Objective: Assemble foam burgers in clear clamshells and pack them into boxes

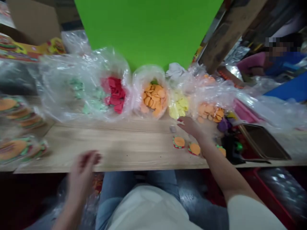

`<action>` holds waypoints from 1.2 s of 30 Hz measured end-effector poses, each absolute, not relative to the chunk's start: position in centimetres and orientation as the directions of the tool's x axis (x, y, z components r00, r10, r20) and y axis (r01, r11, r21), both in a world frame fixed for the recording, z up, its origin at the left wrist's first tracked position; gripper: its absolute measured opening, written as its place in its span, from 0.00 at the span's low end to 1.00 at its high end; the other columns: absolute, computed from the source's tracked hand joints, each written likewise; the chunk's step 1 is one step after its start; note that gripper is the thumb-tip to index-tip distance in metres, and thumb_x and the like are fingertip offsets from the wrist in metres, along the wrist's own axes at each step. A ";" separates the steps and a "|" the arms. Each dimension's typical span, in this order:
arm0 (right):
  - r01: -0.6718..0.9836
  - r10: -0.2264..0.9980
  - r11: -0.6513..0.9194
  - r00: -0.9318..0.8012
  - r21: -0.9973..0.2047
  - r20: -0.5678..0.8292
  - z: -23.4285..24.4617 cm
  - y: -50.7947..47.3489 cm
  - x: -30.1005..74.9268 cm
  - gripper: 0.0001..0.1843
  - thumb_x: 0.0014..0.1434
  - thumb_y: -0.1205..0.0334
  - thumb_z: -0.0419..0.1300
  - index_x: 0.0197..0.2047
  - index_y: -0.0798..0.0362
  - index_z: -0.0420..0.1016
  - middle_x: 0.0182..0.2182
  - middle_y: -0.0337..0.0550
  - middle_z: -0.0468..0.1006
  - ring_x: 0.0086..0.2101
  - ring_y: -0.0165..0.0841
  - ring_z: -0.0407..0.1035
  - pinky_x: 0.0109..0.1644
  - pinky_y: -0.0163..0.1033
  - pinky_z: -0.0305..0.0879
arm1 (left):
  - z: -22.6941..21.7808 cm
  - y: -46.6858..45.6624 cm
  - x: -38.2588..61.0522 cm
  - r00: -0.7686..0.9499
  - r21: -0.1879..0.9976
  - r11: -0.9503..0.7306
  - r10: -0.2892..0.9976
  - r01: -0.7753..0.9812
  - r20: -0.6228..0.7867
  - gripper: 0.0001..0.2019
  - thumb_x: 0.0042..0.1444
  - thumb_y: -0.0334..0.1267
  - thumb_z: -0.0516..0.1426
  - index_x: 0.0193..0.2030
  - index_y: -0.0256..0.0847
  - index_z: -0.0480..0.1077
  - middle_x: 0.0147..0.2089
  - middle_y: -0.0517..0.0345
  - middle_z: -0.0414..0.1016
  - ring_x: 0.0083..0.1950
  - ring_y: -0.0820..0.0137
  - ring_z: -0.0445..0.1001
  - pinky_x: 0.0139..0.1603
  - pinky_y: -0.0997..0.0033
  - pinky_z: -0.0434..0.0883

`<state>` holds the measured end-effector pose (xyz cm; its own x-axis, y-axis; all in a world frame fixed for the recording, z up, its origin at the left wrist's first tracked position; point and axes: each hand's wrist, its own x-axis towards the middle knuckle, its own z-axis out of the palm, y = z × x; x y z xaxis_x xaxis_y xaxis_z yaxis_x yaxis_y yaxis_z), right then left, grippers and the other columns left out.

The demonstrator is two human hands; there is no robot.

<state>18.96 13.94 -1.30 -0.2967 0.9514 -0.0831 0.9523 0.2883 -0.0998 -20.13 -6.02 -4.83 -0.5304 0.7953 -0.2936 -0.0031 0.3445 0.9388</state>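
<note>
My left hand (85, 163) is over the front left of the wooden table, its fingers loosely curled and smeared by motion. Whether anything is in it, I cannot tell. Farther right, my right hand (189, 126) reaches forward to the front of the bag of yellow pieces (177, 104), fingertips apart with nothing visible between them. Below it lie small toy burgers (179, 142) with orange tops and green and red edges; my right forearm partly covers that row. A small greyish piece (172, 128) rests beside the right hand.
Clear bags of green pieces (94, 99), red pieces (115, 94) and orange pieces (154, 97) line the back, before a green panel (148, 32). Bagged burgers (14, 148) lie at left. A dark tray (265, 140) sits at right; a person (271, 60) is beyond.
</note>
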 end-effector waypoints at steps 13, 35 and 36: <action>0.898 0.929 0.320 -0.360 -0.302 -0.088 -4.5 13.7 15.5 0.13 0.63 0.60 0.47 0.45 0.50 0.69 0.35 0.42 0.76 0.34 0.32 0.69 0.34 0.32 0.57 | -7.6 -1.0 -2.6 0.158 0.674 0.667 0.738 -0.318 -0.656 0.09 0.60 0.41 0.49 0.44 0.41 0.60 0.30 0.56 0.75 0.34 0.73 0.76 0.37 0.73 0.70; 0.692 0.788 0.616 -0.538 -0.377 0.298 -9.5 -5.8 13.2 0.34 0.55 0.70 0.49 0.64 0.57 0.45 0.61 0.54 0.54 0.62 0.43 0.44 0.60 0.56 0.50 | -8.5 -1.0 -4.3 0.098 0.839 0.516 0.856 -0.170 -0.507 0.14 0.51 0.48 0.56 0.32 0.39 0.62 0.26 0.59 0.72 0.27 0.72 0.73 0.31 0.72 0.69; 0.686 0.808 0.589 -0.507 -0.427 0.300 -9.1 -5.5 13.1 0.33 0.55 0.70 0.49 0.64 0.57 0.46 0.60 0.54 0.57 0.60 0.42 0.48 0.60 0.55 0.52 | -8.5 -1.0 -4.1 0.072 0.853 0.495 0.869 -0.165 -0.490 0.13 0.51 0.48 0.55 0.32 0.39 0.62 0.26 0.60 0.72 0.27 0.72 0.72 0.30 0.72 0.68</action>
